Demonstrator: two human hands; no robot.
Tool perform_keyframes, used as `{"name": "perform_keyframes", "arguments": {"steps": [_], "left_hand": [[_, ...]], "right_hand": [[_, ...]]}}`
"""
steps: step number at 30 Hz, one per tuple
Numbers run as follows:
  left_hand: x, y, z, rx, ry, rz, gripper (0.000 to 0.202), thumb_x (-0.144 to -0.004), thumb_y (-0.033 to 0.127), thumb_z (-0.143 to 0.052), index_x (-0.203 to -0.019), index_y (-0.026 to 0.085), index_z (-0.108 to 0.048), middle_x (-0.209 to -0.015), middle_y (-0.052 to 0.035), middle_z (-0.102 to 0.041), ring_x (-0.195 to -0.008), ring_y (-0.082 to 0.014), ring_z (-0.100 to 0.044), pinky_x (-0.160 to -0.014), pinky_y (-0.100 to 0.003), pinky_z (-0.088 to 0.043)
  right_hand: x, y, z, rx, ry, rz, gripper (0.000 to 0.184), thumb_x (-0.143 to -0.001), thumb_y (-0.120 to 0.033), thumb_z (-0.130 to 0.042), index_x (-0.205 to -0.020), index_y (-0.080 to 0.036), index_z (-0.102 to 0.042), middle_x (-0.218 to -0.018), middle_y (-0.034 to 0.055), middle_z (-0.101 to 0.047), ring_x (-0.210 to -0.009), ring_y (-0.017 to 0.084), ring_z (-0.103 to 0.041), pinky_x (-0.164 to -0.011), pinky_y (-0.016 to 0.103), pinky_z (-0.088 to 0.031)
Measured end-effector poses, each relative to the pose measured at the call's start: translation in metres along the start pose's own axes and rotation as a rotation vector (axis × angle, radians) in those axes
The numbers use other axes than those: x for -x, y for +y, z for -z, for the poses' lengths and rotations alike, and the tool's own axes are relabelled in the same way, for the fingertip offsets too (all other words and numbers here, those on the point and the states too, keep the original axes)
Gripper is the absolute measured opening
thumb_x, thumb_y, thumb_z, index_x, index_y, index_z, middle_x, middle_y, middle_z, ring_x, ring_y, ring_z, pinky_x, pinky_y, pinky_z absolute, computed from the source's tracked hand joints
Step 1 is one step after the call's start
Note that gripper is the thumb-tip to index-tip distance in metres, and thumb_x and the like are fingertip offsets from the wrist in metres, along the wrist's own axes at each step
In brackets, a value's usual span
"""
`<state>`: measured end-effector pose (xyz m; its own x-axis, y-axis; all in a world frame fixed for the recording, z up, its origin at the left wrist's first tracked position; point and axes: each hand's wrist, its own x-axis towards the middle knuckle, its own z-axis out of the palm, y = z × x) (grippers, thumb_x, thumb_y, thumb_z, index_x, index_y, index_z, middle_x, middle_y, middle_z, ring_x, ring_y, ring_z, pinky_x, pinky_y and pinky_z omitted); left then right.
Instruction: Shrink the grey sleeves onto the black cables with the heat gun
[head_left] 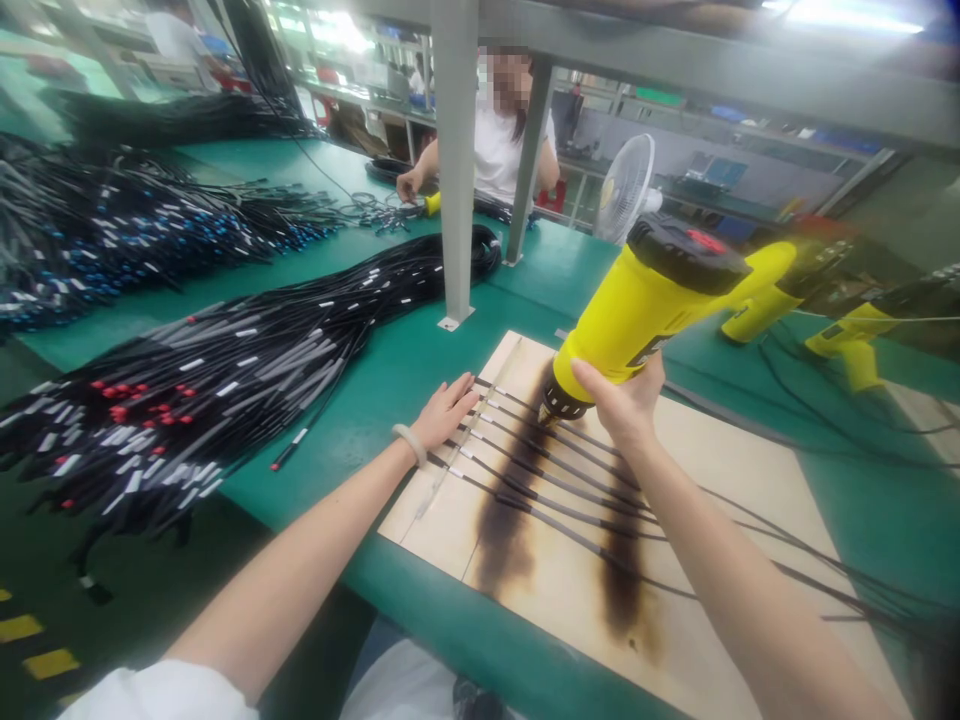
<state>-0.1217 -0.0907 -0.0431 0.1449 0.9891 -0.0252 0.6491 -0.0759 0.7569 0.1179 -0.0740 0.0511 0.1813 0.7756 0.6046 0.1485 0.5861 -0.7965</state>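
Note:
My right hand (pixel 630 400) is wrapped round a yellow heat gun (pixel 622 310), its black nozzle tilted down toward the cables. Under it lies a light wooden board (pixel 701 435) with two dark scorched bands. Several thin black cables (pixel 570 530) with white labels run across the board side by side, spaced apart. My left hand (pixel 446 410), a pale bangle at its wrist, rests flat with fingers stretched over the cable ends at the board's left edge. The nozzle sits just above the upper cables, over the left scorched band; whether it touches them I cannot tell.
A large bundle of black cables (pixel 322 330) with red and white ends lies on the green table (pixel 337 440). Another cable pile (pixel 150 220) is at far left. Metal posts (pixel 455 170) stand beyond the board. More yellow heat guns (pixel 761 312), a fan (pixel 626 185) and a co-worker (pixel 499 150) are behind.

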Motion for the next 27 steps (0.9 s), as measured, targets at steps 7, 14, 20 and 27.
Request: {"name": "perform_keyframes", "arguments": {"steps": [7,14,20,27], "left_hand": [[0.0005,-0.0005,-0.0003,0.014,0.003,-0.014,0.08,-0.082,0.062,-0.018,-0.14,0.006,-0.022,-0.142,-0.008,-0.031,-0.136,-0.0184,-0.02,-0.115,-0.037,-0.004],[0.0005,-0.0004,-0.0003,0.012,-0.003,-0.008,0.079,-0.082,0.06,-0.018,-0.141,0.008,-0.021,-0.143,-0.0085,-0.031,-0.135,-0.0179,-0.021,-0.114,-0.036,-0.004],[0.001,0.0001,-0.0004,0.014,-0.004,-0.008,0.079,-0.082,0.06,-0.018,-0.141,0.007,-0.02,-0.142,-0.0087,-0.031,-0.135,-0.0172,-0.022,-0.114,-0.036,-0.003],[0.0006,0.0004,-0.001,0.012,0.001,-0.012,0.077,-0.083,0.059,-0.018,-0.141,0.008,-0.021,-0.142,-0.0085,-0.032,-0.135,-0.0164,-0.023,-0.114,-0.035,-0.004]], "right_hand": [[-0.0011,-0.0025,-0.0068,-0.058,-0.011,0.001,0.059,-0.048,-0.027,-0.08,-0.099,-0.015,-0.053,-0.095,0.0077,-0.06,-0.084,0.021,-0.06,-0.076,0.038,-0.051],[-0.0016,0.0018,-0.0081,-0.046,-0.022,0.002,0.063,-0.049,-0.03,-0.079,-0.105,-0.019,-0.052,-0.098,0.0052,-0.06,-0.087,0.022,-0.06,-0.079,0.042,-0.05],[-0.0011,0.0016,-0.0092,-0.023,-0.02,0.005,0.065,-0.049,-0.03,-0.079,-0.107,-0.017,-0.051,-0.103,0.0082,-0.059,-0.089,0.022,-0.059,-0.081,0.041,-0.049],[0.0009,0.0007,-0.0089,-0.03,-0.043,0.0,0.066,-0.05,-0.029,-0.079,-0.108,-0.016,-0.05,-0.101,0.0082,-0.06,-0.086,0.022,-0.06,-0.078,0.04,-0.05]]}}
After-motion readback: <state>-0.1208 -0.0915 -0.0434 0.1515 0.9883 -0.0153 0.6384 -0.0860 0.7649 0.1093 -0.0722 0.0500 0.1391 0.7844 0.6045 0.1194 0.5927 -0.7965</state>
